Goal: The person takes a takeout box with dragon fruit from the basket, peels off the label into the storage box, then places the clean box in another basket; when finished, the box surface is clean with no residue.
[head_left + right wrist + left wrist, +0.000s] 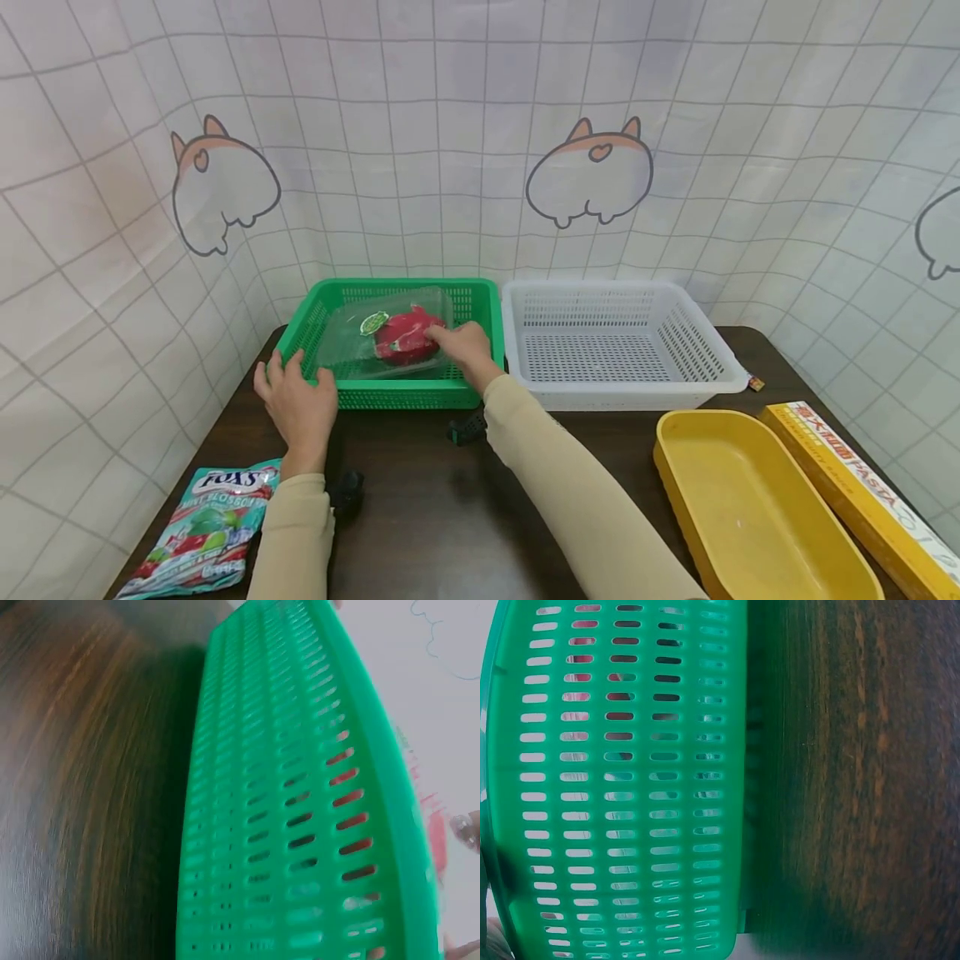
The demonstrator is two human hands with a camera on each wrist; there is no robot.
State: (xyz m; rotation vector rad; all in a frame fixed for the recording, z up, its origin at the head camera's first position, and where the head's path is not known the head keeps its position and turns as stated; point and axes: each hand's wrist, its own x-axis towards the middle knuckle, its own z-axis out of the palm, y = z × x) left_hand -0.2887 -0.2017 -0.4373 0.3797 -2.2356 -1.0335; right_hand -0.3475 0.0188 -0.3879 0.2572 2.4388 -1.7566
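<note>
A red dragon fruit [407, 336] shows in a clear plastic package [347, 337] with a green oval label, tilted inside the green basket [408, 398]. From the right, my right hand [467, 346] reaches over the basket's front rim and pinches the package at the fruit's right side. My left hand [296, 406] is at the basket's front left corner, its fingers spread over the rim. Through the slots in the left wrist view, red parts of the fruit show behind the basket wall [641, 766]. The right wrist view has the basket's slotted side [262, 795] in front of the fruit.
A white basket [622, 400] stands right beside the green one. Nearer on the right are a yellow tray [738, 508] and a long pasta box [862, 492]. A teal FOX'S candy bag [202, 529] lies by my left forearm. Gridded cloth [465, 167] surrounds the dark table [427, 517].
</note>
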